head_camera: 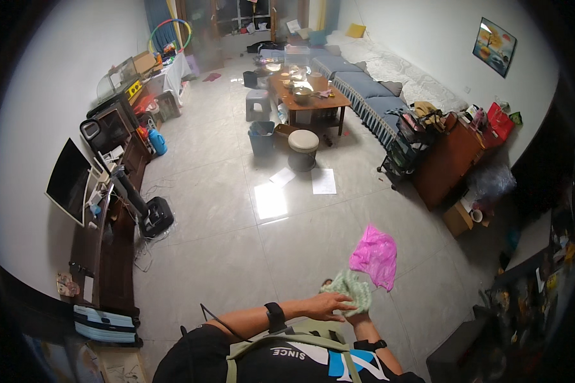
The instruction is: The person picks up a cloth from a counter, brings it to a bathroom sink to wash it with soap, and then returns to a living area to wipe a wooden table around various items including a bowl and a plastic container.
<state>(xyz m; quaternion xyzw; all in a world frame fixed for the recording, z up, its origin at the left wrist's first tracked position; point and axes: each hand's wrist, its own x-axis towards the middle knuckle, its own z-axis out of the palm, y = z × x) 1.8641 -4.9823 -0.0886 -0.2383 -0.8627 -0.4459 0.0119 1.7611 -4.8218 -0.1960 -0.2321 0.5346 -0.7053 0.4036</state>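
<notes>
A light green knitted cloth (353, 289) is bunched up in front of my body. My right hand (357, 318) is mostly hidden by the cloth, which it carries above the floor. Reaching across from the left, my left hand (327, 305) lies over the cloth's near side with its fingers apart; whether they grip it is not clear. Just beyond the cloth, a crumpled pink plastic bag (376, 256) appears over the floor tiles, apart from my fingers. I wear a green apron (316, 329).
Sheets of paper (324, 181) lie on the floor before a round stool (303, 143). Behind are a bin (261, 138) and a wooden coffee table (333, 98). A cordless vacuum stand (157, 218) and TV cabinet (117, 249) line the left; a wooden cabinet (448, 160) stands right.
</notes>
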